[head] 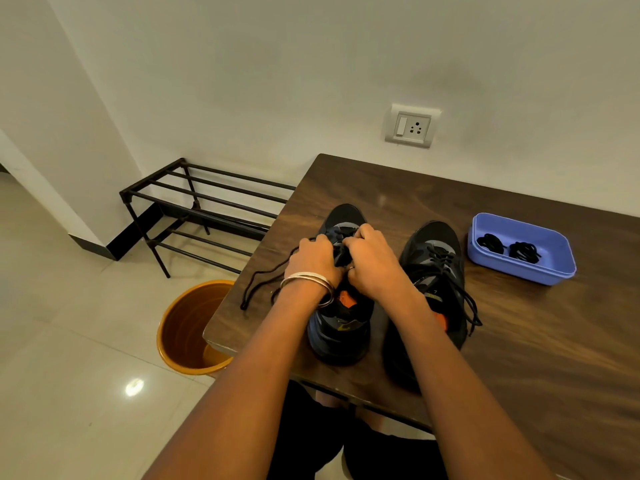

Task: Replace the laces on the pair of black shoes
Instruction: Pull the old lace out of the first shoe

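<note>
Two black shoes stand side by side on the dark wooden table (pixel 519 341), toes pointing away from me. Over the left shoe (pixel 341 327), my left hand (pixel 311 263) and my right hand (pixel 372 263) work with curled fingers at its lacing and tongue. A black lace (pixel 263 275) runs from under my left hand and trails loose across the table to the left. The right shoe (pixel 433 268) stays laced, its lace ends hanging down its right side. Which fingers pinch the lace is hidden by the backs of my hands.
A blue plastic tray (pixel 554 271) at the right of the table holds two bundled black laces (pixel 509 247). An orange bucket (pixel 187 327) stands on the tiled floor by the table's left corner. A black metal rack (pixel 194 206) is against the wall beyond it.
</note>
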Action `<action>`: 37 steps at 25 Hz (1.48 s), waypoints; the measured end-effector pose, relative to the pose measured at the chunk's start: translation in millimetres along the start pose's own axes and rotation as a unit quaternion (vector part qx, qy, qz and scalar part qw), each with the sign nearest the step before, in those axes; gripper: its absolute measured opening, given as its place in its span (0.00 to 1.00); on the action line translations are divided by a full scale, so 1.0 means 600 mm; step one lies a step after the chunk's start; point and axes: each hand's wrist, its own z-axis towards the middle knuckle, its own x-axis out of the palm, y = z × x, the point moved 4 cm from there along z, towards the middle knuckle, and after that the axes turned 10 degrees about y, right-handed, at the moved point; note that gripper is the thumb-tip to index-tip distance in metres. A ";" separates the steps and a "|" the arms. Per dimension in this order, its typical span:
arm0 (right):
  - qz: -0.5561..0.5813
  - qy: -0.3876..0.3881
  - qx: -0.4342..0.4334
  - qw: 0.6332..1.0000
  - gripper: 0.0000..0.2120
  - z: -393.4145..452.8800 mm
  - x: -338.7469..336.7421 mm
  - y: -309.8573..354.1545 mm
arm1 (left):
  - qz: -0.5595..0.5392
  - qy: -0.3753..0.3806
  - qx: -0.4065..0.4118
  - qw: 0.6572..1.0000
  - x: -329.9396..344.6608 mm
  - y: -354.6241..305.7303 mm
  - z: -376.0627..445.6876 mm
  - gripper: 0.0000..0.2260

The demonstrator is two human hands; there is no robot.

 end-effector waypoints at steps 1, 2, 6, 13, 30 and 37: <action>-0.006 -0.006 0.007 1.000 0.18 0.001 0.003 0.002 | -0.003 -0.013 -0.001 1.000 0.001 0.000 0.000 0.23; -0.012 -0.017 0.013 1.000 0.16 0.001 0.004 0.006 | -0.006 -0.023 -0.001 1.000 0.003 0.003 0.003 0.22; -0.049 -0.089 0.028 0.994 0.13 -0.006 0.004 0.024 | -0.014 -0.046 0.006 0.999 0.006 0.011 0.007 0.19; 0.021 -0.149 0.060 0.987 0.09 0.006 0.004 0.016 | -0.034 -0.066 -0.005 0.997 0.014 0.022 0.011 0.20; -0.041 -0.051 0.058 0.996 0.08 -0.003 -0.022 0.022 | -0.047 -0.061 -0.034 0.996 0.015 0.017 0.005 0.21; 0.093 -0.163 0.078 0.979 0.05 -0.004 -0.016 0.007 | -0.055 -0.061 -0.037 0.996 0.015 0.019 0.003 0.21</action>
